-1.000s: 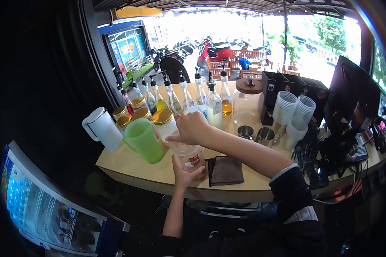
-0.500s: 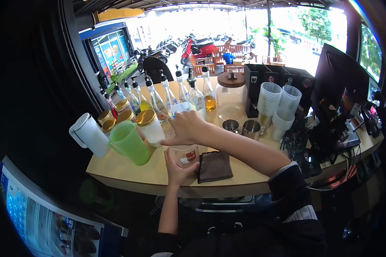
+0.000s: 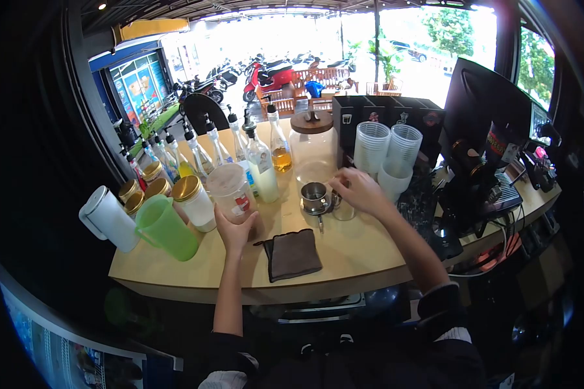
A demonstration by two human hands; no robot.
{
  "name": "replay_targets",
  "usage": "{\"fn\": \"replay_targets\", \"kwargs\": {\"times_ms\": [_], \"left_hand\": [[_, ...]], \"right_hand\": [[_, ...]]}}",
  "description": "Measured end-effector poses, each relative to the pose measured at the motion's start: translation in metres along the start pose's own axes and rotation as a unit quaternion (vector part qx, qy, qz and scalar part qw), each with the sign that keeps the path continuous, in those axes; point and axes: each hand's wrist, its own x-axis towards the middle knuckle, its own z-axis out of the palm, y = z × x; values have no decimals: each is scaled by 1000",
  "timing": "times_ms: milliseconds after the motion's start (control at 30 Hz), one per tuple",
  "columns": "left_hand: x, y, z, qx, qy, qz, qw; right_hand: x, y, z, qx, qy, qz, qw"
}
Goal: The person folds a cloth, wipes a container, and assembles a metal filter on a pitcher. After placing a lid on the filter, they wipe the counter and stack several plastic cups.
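My left hand (image 3: pixel 235 230) is wrapped round the lower part of a clear plastic cup (image 3: pixel 227 185) with a red print, held upright over the near left of the counter. Further right, my right hand (image 3: pixel 363 192) has its fingers closed at the top of a small metal cup (image 3: pixel 337 202), which they mostly hide. Just left of those fingers stands another metal cup (image 3: pixel 315 198), open at the top. A folded brown cloth (image 3: pixel 294 255) lies between my arms near the counter edge.
A green jug (image 3: pixel 169 230), a white pitcher (image 3: pixel 110 217) and gold-lidded jars (image 3: pixel 191 201) crowd the left. Pump bottles (image 3: pixel 261 165) line the back beside a large glass jar (image 3: pixel 313 152). Stacked plastic cups (image 3: pixel 373 149) and a dark screen (image 3: pixel 483 117) stand right.
My right hand has left the plastic cup and moved right to the metal cups. My left hand has raised the plastic cup slightly. The whole view has shifted.
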Motion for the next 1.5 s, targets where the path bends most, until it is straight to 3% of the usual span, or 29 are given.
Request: {"fn": "replay_targets", "kwargs": {"times_ms": [100, 167, 200, 233, 267, 300, 367, 433, 500, 567, 633, 767, 900, 967, 1133, 1200, 1267, 1500], "left_hand": [[-2, -3, 7, -67, -7, -52, 996], [-10, 6, 6, 65, 66, 23, 995], [-20, 18, 4, 66, 65, 22, 995], [-33, 40, 2, 105, 129, 33, 986], [-45, 58, 5, 143, 193, 45, 970], [-57, 68, 12, 143, 190, 48, 970], [-81, 84, 27, -33, 28, 67, 997], [-78, 99, 48, -29, -101, 55, 993], [-68, 94, 81, -89, -167, -47, 981], [-57, 86, 110, -50, -211, -81, 973], [-51, 81, 132, -1, -221, -100, 970], [-46, 87, 148, 164, -272, -139, 938], [-50, 86, 151, 168, -256, -109, 946], [-51, 72, 151, 61, -213, -78, 972], [-52, 59, 137, 3, -200, -68, 977], [-49, 49, 132, -41, -236, -130, 962], [-48, 36, 131, -76, -241, -137, 958], [-22, 69, 108, -178, -236, -118, 948]], "right_hand": [[-26, 59, 29, 24, 47, 12, 999], [-34, 97, 56, 48, 88, 4, 995], [-37, 112, 68, -5, 140, -48, 989], [-36, 124, 75, -58, 193, -100, 974], [-33, 133, 79, -57, 195, -98, 974], [-31, 141, 82, -52, 200, -110, 972], [-32, 142, 80, -43, 201, -118, 972], [-34, 124, 65, 164, 126, 2, 979], [-37, 123, 58, 128, 118, -6, 985], [-39, 120, 52, 93, 114, -16, 989], [-46, 117, 51, 214, 39, 55, 974], [-54, 124, 63, 256, 59, 21, 965], [-62, 116, 57, 296, 76, 39, 951], [-66, 116, 54, 299, 70, 43, 951], [-72, 117, 56, 349, 50, 55, 934], [-74, 113, 53, 356, 46, 66, 931], [-75, 111, 54, 363, 41, 76, 928], [-75, 114, 52, 386, 24, 79, 919]]}}
